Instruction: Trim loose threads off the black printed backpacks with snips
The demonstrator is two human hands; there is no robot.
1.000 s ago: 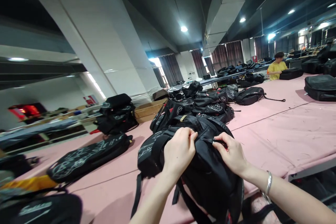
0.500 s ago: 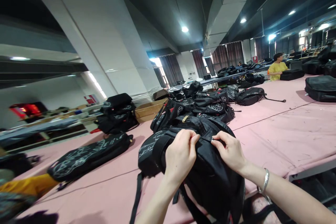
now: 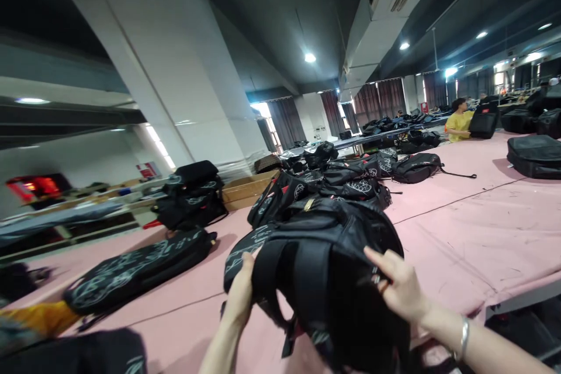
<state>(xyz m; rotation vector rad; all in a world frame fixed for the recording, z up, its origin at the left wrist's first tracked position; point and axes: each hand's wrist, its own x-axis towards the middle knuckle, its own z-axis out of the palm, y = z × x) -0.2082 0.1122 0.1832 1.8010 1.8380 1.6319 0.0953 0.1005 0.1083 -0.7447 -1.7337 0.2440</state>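
A black backpack (image 3: 346, 245) stands on the pink-covered table in front of me, its shoulder straps facing me and white line drawings on its far left side. My left hand (image 3: 240, 295) grips that left side, thumb on top and the other fingers hidden behind the fabric. On the opposite side, my right hand (image 3: 401, 286) is closed at the backpack's edge with curled fingers. Small pale, shiny bits show by its fingertips, too blurred to name. A silver bracelet (image 3: 464, 338) circles my right wrist.
Several printed black backpacks (image 3: 350, 178) are heaped just beyond. To the left lies a long black bag (image 3: 140, 269), near a yellow sleeve (image 3: 39, 318). A cardboard box (image 3: 249, 187) stands behind. Across the pink table (image 3: 460, 228), a person in yellow (image 3: 458, 123) handles a black bag.
Both hands have left the backpack's top: the left went down to its left side, the right down the right edge. The backpack's straps now face me. The person in yellow has raised a bag upright.
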